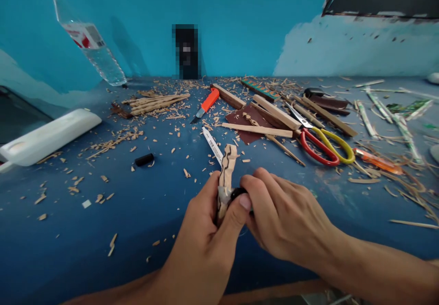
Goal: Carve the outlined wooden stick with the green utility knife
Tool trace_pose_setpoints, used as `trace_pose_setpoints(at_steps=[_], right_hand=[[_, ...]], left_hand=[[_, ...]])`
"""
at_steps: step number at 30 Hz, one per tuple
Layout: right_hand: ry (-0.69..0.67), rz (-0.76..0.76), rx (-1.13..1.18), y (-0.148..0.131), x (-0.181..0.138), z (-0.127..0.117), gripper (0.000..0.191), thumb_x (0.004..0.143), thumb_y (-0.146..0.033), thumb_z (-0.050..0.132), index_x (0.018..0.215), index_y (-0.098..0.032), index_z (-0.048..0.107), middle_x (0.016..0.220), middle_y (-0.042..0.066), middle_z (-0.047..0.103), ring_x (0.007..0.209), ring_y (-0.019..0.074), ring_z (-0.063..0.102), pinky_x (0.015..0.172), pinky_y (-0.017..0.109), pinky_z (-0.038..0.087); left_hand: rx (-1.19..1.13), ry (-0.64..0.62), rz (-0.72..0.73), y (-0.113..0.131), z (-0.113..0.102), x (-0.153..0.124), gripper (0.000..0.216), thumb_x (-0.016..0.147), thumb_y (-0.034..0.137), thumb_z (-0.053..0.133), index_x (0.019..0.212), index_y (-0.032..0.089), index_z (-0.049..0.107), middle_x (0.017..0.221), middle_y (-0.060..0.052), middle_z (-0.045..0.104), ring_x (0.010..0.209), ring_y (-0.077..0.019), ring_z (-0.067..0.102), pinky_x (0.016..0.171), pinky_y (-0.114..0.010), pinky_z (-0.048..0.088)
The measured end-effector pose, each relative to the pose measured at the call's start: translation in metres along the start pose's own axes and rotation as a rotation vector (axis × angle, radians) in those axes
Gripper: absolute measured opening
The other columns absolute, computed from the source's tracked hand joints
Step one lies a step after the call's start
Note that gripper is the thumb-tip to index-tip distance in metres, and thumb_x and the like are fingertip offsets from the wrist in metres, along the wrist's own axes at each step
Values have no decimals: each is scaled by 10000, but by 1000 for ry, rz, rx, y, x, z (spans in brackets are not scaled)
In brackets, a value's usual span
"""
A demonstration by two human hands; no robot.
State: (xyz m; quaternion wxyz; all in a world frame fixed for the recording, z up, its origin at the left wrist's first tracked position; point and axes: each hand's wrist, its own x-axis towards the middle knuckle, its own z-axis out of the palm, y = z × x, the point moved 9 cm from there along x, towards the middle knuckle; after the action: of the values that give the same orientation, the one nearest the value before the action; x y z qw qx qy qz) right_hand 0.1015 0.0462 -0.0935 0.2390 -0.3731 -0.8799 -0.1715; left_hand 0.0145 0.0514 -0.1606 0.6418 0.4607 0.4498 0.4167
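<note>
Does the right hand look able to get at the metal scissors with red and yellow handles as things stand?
Likely yes: the scissors lie with uncovered handles toward the right hand, though it would probably first need to release the black, mostly hidden object.

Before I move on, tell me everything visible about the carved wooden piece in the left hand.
The wooden piece is slim and pale, with roughly cut, wavy edges and dark wavy lines along it. It points upward, leaning slightly right, over the blue table. The left hand grips its lower part, hiding the bottom end; a grey-bladed tool in the right hand appears to touch it.
</note>
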Motion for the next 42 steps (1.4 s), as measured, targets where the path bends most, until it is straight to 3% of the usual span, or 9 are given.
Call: trace_pose_setpoints(at_steps=[11, 17, 21, 28, 33, 38, 40, 42], right_hand=[[-16, 37, -24, 1, 1, 8, 229, 1074, -180, 288, 963, -196, 488, 814, 93, 669, 589, 215, 622, 472, 338, 411], [-56, -49, 97, 0, 2, 10, 267, 1102, -226, 273, 976, -187, 506, 829, 80, 682, 638, 212, 651, 480, 334, 425], [-75, -92, 135, -1, 2, 10, 302, 1108, -230, 258, 964, -183, 519, 839, 75, 690, 569, 194, 607, 455, 346, 396], [-126, -62, 107, 3, 1, 12, 281, 1102, -248, 277, 952, -198, 510, 760, 32, 613, 555, 203, 587, 445, 345, 395], [-76, -8, 52, 3, -3, 10, 248, 1084, -210, 285, 932, -212, 482, 760, 51, 620, 555, 207, 593, 444, 335, 414], [-42, 38, 20, 2, -4, 11, 147, 1031, -149, 379, 956, -196, 497, 828, 104, 673, 598, 230, 624, 457, 347, 422], [-52, 39, 28, 4, -2, 12, 140, 1025, -143, 391, 966, -186, 510, 832, 103, 672, 587, 225, 614, 453, 348, 410], [-87, 35, 117, 8, 1, 13, 160, 1046, -180, 372, 991, -174, 522, 827, 85, 660, 589, 215, 612, 453, 340, 402]], left_hand=[[-19, 122, -66, -7, -8, 4, 277, 972, 456, 664, 827, 261, 529, 492, 133, 317, 398, -60, 191, 430, -190, 302], [44, 76, -50, -4, -9, 2, 243, 985, 519, 623, 961, 282, 572, 501, 134, 301, 389, -66, 212, 399, -195, 236], [98, 49, -58, -8, -10, 0, 263, 1003, 558, 571, 1001, 294, 568, 530, 129, 273, 394, -68, 206, 380, -193, 187], [150, 126, -62, -11, -14, 0, 279, 984, 551, 602, 1062, 284, 618, 566, 96, 327, 476, -101, 309, 399, -202, 196], [134, 99, 0, -1, -8, 4, 259, 997, 521, 610, 1001, 261, 610, 771, 18, 570, 726, -131, 523, 501, -187, 347], [-9, 90, -45, -8, -5, 9, 238, 1001, 484, 631, 962, 250, 612, 845, 25, 578, 808, -123, 528, 730, -226, 501], [-50, 100, -62, -10, -6, 9, 279, 977, 496, 661, 883, 244, 587, 746, 43, 511, 717, -116, 504, 646, -211, 480], [-61, 90, -83, -10, -7, 8, 283, 935, 497, 717, 890, 256, 575, 640, 78, 399, 550, -91, 386, 479, -183, 360]])
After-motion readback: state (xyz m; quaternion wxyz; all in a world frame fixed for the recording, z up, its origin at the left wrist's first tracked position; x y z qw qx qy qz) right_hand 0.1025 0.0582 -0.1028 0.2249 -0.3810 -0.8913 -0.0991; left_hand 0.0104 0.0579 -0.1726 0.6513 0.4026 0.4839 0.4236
